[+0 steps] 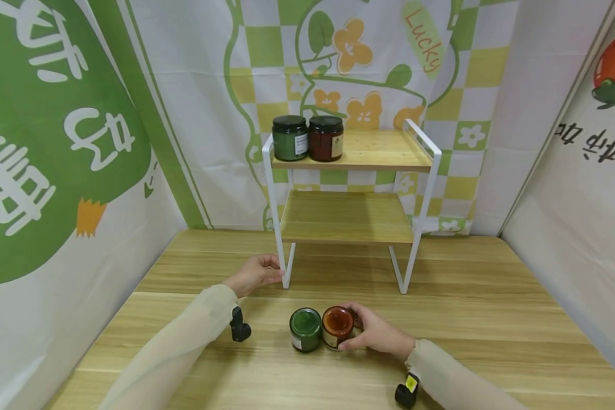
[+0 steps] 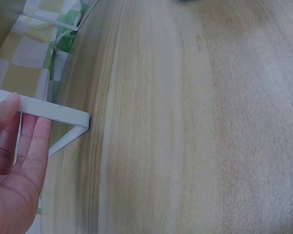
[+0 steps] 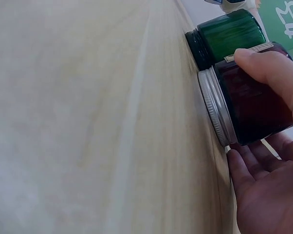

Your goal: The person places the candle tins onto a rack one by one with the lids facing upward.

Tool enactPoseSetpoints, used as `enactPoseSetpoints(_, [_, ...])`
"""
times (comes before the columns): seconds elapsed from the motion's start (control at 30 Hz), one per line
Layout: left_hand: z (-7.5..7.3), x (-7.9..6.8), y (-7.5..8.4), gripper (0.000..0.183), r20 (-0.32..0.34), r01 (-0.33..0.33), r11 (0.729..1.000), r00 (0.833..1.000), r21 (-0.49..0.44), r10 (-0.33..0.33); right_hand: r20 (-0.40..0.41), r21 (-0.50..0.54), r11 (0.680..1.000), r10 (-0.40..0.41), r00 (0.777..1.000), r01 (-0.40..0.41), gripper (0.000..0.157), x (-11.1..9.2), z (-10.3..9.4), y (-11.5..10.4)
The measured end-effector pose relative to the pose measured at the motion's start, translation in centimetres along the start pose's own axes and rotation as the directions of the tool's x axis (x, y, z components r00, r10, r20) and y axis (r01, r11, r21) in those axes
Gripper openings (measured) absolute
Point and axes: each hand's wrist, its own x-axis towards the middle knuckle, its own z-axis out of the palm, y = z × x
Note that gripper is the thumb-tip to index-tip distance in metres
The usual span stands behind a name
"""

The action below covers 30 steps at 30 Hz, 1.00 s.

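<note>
My left hand (image 1: 256, 274) is at the front left leg (image 2: 54, 110) of a white-framed shelf. In the left wrist view, the thumb lies on one side of that leg and the fingertips on the other, pinching it. On the table, my right hand (image 1: 379, 333) grips an amber-red glass jar (image 1: 337, 323), its thumb at the label. The jar stands upside down, its silver lid (image 3: 217, 107) against the tabletop. Close beside it, to the left, is a green glass jar (image 1: 305, 327), also upside down on a black lid (image 3: 199, 50).
The two-tier shelf (image 1: 379, 151) stands at the back of the wooden table (image 1: 471, 341). Its top board carries a green jar (image 1: 288, 141) and a dark red jar (image 1: 324, 142), both upright with black lids. Printed cloth (image 1: 543, 57) hangs behind and at both sides.
</note>
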Motion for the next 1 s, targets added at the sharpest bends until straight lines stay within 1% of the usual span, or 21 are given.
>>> enactPoseSetpoints(0.13, [0.14, -0.12, 0.27, 0.014, -0.017, 0.004, 1.0, 1.0, 0.011, -0.004, 0.004, -0.005, 1.0, -0.001, 1.0, 0.001, 0.071, 0.11, -0.01, 0.12])
enactPoseSetpoints(0.27, [0.2, -0.16, 0.4, 0.015, -0.021, 0.009, 1.0, 1.0, 0.007, -0.009, 0.004, -0.022, 1.0, 0.001, 1.0, -0.001, 0.072, 0.17, 0.0, 0.14])
enactPoseSetpoints(0.67, [0.11, -0.13, 0.22, 0.019, -0.011, 0.008, 1.0, 1.0, 0.017, -0.008, 0.005, -0.112, 0.994, -0.007, 1.0, 0.007, 0.066, 0.17, 0.07, -0.23])
enactPoseSetpoints(0.73, [0.12, -0.11, 0.19, 0.02, -0.007, 0.007, 1.0, 1.0, 0.018, -0.007, 0.007, -0.101, 0.995, -0.008, 1.0, 0.009, 0.065, 0.18, 0.03, -0.11])
enactPoseSetpoints(0.83, [0.16, -0.07, 0.17, 0.023, -0.009, 0.007, 1.0, 1.0, 0.021, -0.007, 0.011, -0.046, 0.999, -0.008, 1.0, 0.008, 0.065, 0.12, -0.16, -0.01])
enactPoseSetpoints(1.0, [0.17, -0.15, 0.18, 0.02, -0.017, 0.005, 1.0, 1.0, 0.027, -0.004, -0.029, 0.043, 0.999, -0.011, 1.0, 0.013, 0.065, -0.25, -0.79, -0.49])
